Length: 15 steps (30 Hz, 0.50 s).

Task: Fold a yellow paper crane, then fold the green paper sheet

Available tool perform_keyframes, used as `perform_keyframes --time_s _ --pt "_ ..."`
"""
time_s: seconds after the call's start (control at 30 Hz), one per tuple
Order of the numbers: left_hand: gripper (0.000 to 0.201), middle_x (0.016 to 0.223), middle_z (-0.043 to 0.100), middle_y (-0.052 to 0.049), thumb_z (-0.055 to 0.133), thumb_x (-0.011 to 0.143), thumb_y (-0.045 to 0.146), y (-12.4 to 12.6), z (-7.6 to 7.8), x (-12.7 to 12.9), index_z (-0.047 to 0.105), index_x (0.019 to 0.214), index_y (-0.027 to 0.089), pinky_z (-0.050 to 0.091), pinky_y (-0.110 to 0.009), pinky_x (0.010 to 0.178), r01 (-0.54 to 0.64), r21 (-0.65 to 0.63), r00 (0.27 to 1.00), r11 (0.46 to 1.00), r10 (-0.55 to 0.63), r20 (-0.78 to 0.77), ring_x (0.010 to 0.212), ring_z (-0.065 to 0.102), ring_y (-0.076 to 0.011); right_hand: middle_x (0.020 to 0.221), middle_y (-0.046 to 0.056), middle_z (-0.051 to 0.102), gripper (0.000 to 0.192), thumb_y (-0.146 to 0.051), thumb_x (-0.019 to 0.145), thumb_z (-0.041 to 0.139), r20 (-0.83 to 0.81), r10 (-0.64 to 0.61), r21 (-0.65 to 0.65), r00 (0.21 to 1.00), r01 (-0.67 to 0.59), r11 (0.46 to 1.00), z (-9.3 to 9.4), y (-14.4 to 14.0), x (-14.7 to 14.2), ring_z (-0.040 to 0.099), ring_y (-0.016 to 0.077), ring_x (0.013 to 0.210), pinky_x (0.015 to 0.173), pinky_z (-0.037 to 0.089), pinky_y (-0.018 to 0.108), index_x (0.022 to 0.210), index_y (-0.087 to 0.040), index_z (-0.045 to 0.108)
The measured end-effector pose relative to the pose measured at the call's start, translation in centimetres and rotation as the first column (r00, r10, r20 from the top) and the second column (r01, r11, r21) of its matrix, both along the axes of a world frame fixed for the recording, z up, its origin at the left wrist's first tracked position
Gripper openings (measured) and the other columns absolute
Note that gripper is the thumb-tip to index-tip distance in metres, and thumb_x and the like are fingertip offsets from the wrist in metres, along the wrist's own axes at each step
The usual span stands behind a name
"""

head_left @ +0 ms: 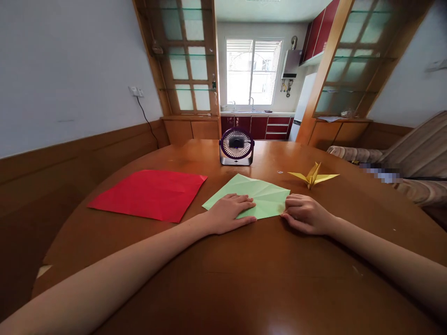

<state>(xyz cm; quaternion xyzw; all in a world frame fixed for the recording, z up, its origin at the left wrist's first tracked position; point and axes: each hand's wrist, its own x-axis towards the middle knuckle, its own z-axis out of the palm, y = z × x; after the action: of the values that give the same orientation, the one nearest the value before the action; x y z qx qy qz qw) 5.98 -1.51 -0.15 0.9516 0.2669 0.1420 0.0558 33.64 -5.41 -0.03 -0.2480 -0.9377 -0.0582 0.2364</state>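
A: Paper position?
B: Creased light-green square paper sheet point(252, 195) lies flat on the table point(244, 279), directly before the small purple desk fan point(236, 146).
A: Hands?
B: Left hand point(230, 213), fingers released, pins it flat; right hand point(305, 214), fingers curled, pinches its near corner.

A creased, pale green paper sheet point(256, 193) lies flat on the wooden table, corner pointing away.

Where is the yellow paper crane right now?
The yellow paper crane sits on the table, right of the green paper, just beyond the right hand.
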Motion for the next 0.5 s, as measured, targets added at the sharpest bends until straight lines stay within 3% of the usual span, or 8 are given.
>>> perform_keyframes --time_s 0.13,0.27,0.33,0.4,0.5 --pt "0.059 0.139 0.053 -0.010 0.049 0.088 0.061 -0.21 0.10 0.01 0.054 0.131 0.021 0.032 -0.042 0.109 0.004 0.019 1.000 1.000 -0.004 -0.007 0.128 0.048 -0.0270 0.059 0.000 0.042 0.041 -0.023 0.095 0.042 -0.060 -0.053 -0.034 0.997 0.051 0.998 -0.32 0.29 0.33 0.039 0.0129 0.058 0.059 0.034 0.028 0.054 -0.018 0.043" --pt "0.047 0.133 0.056 -0.011 0.046 0.093 0.052 -0.20 -0.14 0.01 0.058 0.124 0.020 0.036 -0.041 0.105 0.023 0.164 1.000 0.986 -0.022 -0.008 0.126 0.049 -0.0272 0.058 0.000 0.042 0.045 -0.025 0.096 0.042 -0.110 -0.112 -0.057 0.988 0.106 0.993 -0.41 0.53 0.43 0.040 0.0125 0.056 0.057 0.035 0.027 0.052 -0.018 0.043" --pt "0.038 0.125 0.060 -0.012 0.045 0.096 0.044 -0.14 -0.27 0.10 0.062 0.115 0.017 0.039 -0.041 0.101 0.062 0.315 0.998 0.947 -0.058 -0.022 0.121 0.052 -0.0272 0.058 0.001 0.045 0.045 -0.026 0.097 0.042 -0.136 -0.120 -0.053 0.983 0.113 0.992 -0.33 0.60 0.51 0.041 0.0131 0.056 0.056 0.036 0.028 0.053 -0.018 0.047" --pt "0.029 0.107 0.066 -0.011 0.043 0.097 0.033 -0.10 -0.34 0.28 0.064 0.105 0.016 0.043 -0.039 0.091 0.125 0.455 0.992 0.882 -0.100 -0.080 0.103 0.060 -0.0244 0.063 0.004 0.052 0.040 -0.026 0.097 0.042 -0.170 -0.119 -0.046 0.978 0.113 0.993 -0.28 0.65 0.57 0.047 0.0146 0.061 0.059 0.040 0.029 0.060 -0.018 0.056" --pt "0.024 0.080 0.065 -0.006 0.041 0.096 0.019 -0.12 -0.28 0.53 0.064 0.092 0.015 0.042 -0.034 0.071 0.213 0.591 0.975 0.778 -0.130 -0.180 0.075 0.059 -0.0191 0.090 0.010 0.064 0.025 -0.026 0.096 0.045 -0.195 -0.145 -0.061 0.970 0.136 0.989 -0.44 0.79 0.60 0.059 0.0195 0.083 0.076 0.048 0.036 0.090 -0.018 0.068"
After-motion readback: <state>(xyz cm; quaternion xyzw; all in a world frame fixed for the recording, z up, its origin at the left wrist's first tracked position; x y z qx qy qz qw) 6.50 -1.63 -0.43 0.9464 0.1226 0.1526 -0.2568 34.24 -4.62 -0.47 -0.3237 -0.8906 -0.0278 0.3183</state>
